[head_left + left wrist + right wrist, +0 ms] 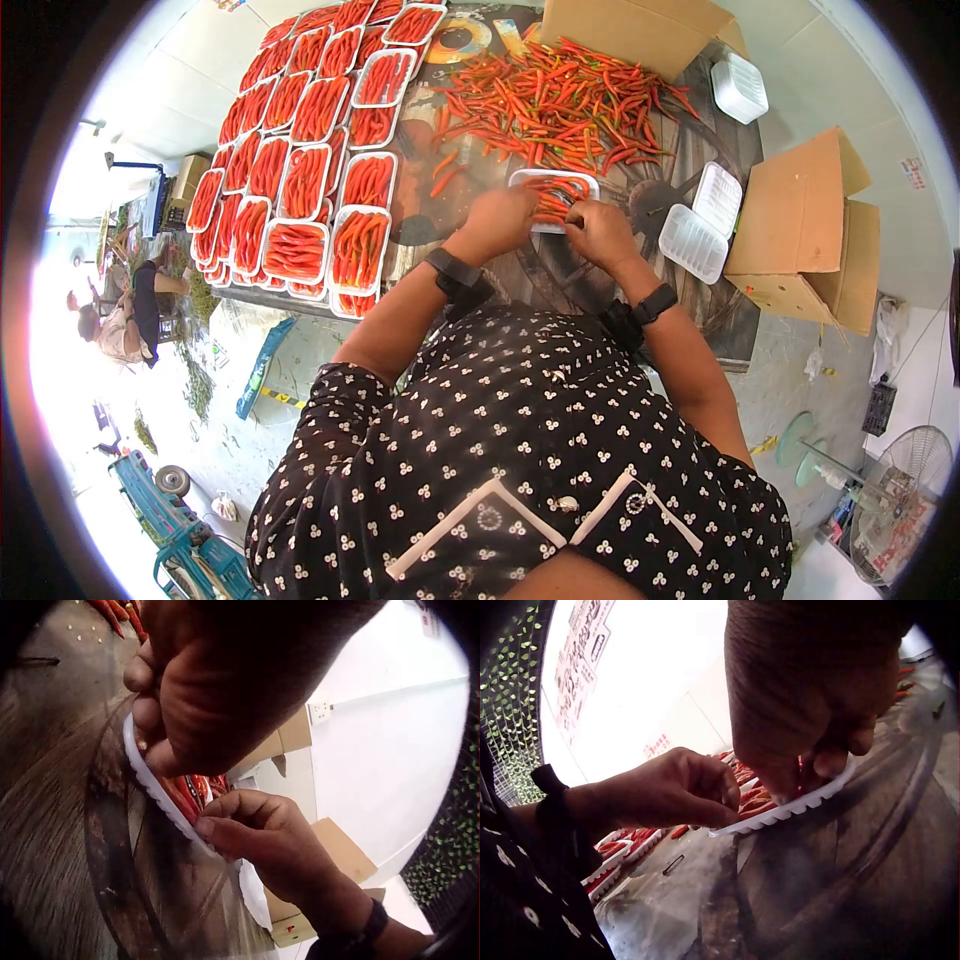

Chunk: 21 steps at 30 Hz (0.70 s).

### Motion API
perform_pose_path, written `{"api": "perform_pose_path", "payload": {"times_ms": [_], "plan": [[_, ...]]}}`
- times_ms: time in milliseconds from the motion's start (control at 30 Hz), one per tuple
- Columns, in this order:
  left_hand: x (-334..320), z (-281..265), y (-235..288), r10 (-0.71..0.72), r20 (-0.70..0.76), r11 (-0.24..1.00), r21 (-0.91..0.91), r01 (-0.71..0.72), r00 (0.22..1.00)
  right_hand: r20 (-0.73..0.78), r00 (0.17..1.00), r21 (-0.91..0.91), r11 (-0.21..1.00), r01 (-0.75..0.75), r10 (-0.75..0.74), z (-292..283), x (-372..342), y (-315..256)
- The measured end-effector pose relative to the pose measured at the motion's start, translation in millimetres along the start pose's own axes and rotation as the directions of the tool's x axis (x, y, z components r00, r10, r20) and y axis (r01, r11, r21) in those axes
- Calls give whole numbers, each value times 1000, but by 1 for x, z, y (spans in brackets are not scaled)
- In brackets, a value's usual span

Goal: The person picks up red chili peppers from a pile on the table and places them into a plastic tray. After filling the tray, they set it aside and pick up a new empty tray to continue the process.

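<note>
A white plastic tray filled with red chili peppers lies on the table in front of the person. At its left end, the left hand has its fingers curled, with thumb and index finger close together at the pepper ends. The right hand bends over the right end, thumb and forefinger pinching a red chili pepper just inside the rim in the left wrist view. Parts of the tray and peppers are hidden under both hands.
Stacked trays of chili peppers cover the table's left side. Behind the work lies a loose chili heap. Empty trays stand on the right near a cardboard box; more trays are stacked at the back right.
</note>
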<state>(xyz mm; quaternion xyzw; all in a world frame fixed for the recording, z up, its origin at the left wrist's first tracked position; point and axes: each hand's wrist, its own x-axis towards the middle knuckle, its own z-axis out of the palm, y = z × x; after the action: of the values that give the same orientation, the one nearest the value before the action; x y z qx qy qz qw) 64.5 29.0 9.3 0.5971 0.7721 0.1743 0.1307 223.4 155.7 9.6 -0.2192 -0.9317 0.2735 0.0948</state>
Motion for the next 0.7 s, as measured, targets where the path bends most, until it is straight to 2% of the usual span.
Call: {"api": "perform_pose_path", "payload": {"times_ms": [67,267,333,367,433,533,700], "plan": [[0,5,-3,21,-26,1000,1,-21,999,-3,1000,9,1000,-12,12,2,0,2],[1,3,-2,-40,16,999,-31,41,999,2,1000,-2,1000,-13,13,5,4,5],[0,4,-1,-4,-100,996,-86,-4,995,11,1000,-17,1000,0,0,5,5,7],[1,3,-2,-4,-99,996,-87,-5,995,15,1000,-30,999,18,-18,7,6,9],[2,0,-4,-32,30,998,-60,34,999,18,999,-41,998,36,-36,7,6,10],[2,-2,0,-35,24,999,8,35,999,48,999,-60,998,18,-15,7,6,7],[0,-2,1,-35,-21,999,-17,35,999,35,999,-44,999,-21,22,1,5,0]]}}
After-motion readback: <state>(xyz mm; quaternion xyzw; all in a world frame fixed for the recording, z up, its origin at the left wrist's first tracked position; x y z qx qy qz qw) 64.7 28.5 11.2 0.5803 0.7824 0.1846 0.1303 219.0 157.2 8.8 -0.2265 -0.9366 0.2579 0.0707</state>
